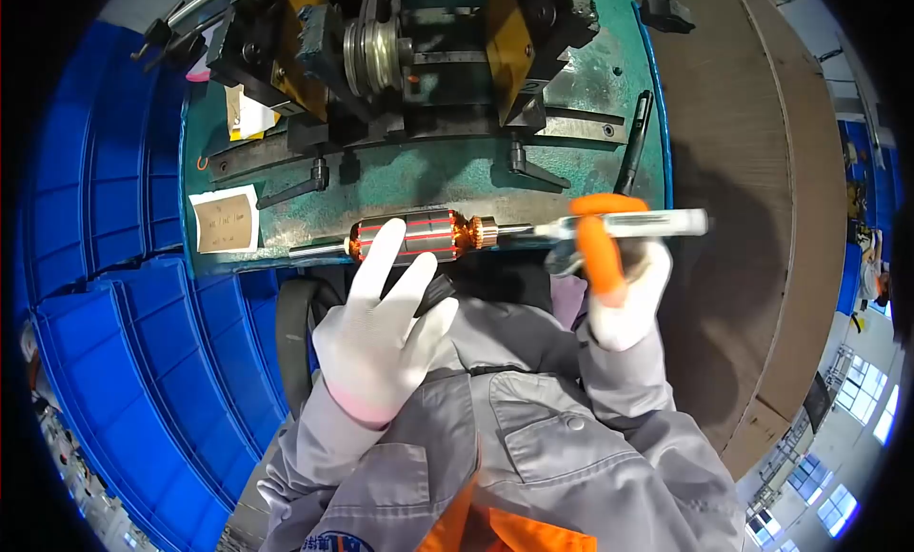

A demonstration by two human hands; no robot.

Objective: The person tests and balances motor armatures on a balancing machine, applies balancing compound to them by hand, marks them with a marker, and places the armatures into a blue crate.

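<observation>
A motor armature with copper windings, a copper commutator and a metal shaft lies along the front edge of the green bench. My left hand, in a white glove, has its fingers spread, with fingertips on the armature's laminated core. My right hand, gloved in white with orange finger covers, is closed around a white marker-like tube. The tube's narrow tip points left and meets or overlaps the right end of the shaft. Something greyish under the right fingers is blurred.
A black machine fixture with clamp levers stands at the back of the bench. A paper label lies at left, a black pen-like tool at right. Blue bins are on the left; a brown board is on the right.
</observation>
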